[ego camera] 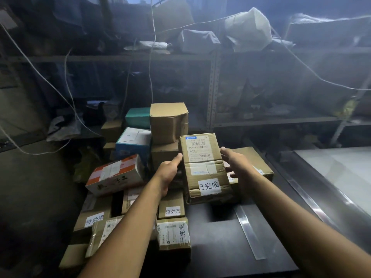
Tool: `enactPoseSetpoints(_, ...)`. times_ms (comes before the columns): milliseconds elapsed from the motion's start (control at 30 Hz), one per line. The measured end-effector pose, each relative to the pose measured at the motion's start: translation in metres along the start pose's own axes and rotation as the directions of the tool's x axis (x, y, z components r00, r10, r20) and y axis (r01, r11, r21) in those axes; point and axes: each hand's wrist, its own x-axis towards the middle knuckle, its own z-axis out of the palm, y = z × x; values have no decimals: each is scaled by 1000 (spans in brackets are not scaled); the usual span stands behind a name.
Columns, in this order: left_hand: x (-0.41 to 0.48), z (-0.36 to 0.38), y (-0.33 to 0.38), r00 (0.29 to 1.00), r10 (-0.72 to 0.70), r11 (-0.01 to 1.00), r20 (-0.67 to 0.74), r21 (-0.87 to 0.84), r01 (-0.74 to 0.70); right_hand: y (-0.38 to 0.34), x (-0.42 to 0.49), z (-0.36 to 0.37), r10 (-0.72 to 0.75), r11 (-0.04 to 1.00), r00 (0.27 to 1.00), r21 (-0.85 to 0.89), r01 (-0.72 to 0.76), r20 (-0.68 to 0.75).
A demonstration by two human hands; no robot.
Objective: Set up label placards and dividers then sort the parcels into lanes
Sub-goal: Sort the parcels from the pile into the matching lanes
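L hand (170,173) & R hand (236,163) grip opposite side edges of a taped cardboard parcel (202,167) w/ white 已完成 label (208,186), held over the dark counter (220,247), just right of the parcel pile (120,175), near a clear divider strip (249,233).

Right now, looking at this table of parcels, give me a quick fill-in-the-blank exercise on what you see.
1. The left hand and the right hand together hold a box made of ____.
2. The white sticker on that box reads ____.
3. The clear strip lies flat on the dark table, to the ____ of the held box.
4. The orange-and-white parcel sits to the ____ of the held box.

Missing words: cardboard; 已完成; right; left.
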Motion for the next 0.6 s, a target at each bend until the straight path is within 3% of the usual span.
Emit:
enactPoseSetpoints(367, 37, 107, 2, 984, 34, 992, 174, 112, -54, 21, 12, -89, 61, 985, 993, 168, -44, -99)
enactPoseSetpoints(600, 88, 216, 29, 978, 29, 973, 207, 218, -75, 26, 60, -199, -5, 976, 990, 216, 36, -143)
